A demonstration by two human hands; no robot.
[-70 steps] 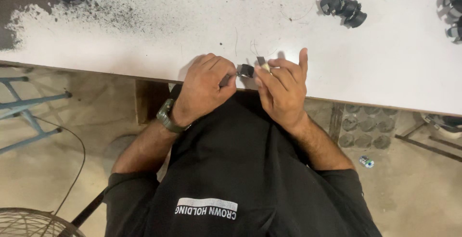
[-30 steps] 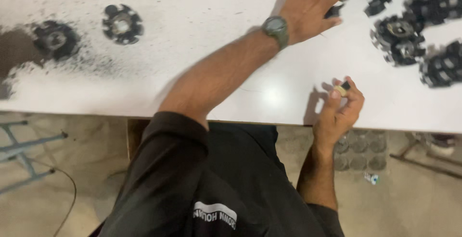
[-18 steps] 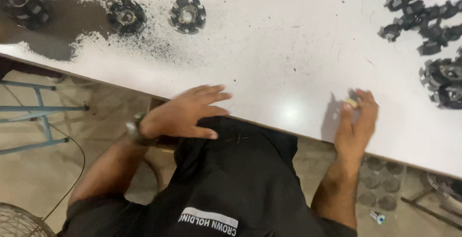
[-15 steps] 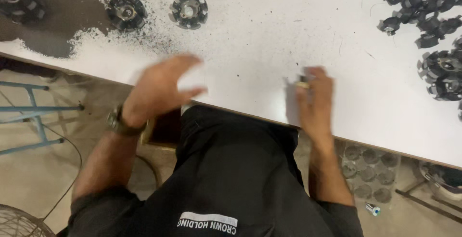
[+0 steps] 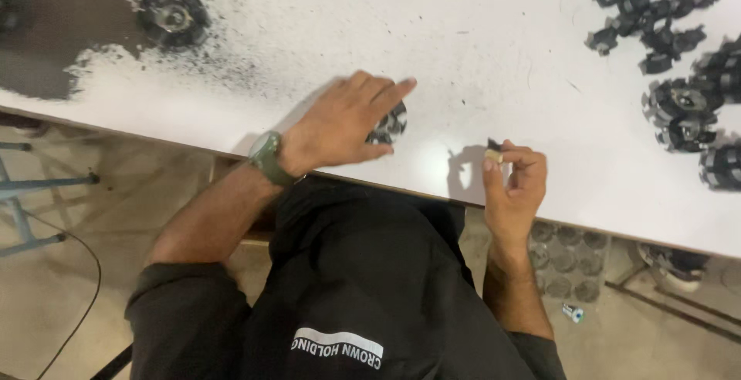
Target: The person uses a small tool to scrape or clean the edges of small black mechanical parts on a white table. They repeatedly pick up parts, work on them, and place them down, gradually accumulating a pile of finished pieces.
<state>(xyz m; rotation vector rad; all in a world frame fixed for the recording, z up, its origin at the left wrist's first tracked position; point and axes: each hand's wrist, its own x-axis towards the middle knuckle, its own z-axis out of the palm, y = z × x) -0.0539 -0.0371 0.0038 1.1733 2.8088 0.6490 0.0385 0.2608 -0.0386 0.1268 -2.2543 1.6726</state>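
Resting near the front edge of a white table (image 5: pixel 494 71), the left hand (image 5: pixel 340 125) lies spread over a black round slotted part (image 5: pixel 390 123). At three o'clock from it, the right hand (image 5: pixel 517 187) pinches a small pale piece (image 5: pixel 494 156) between its fingertips. More black parts (image 5: pixel 664 32) cluster at two o'clock.
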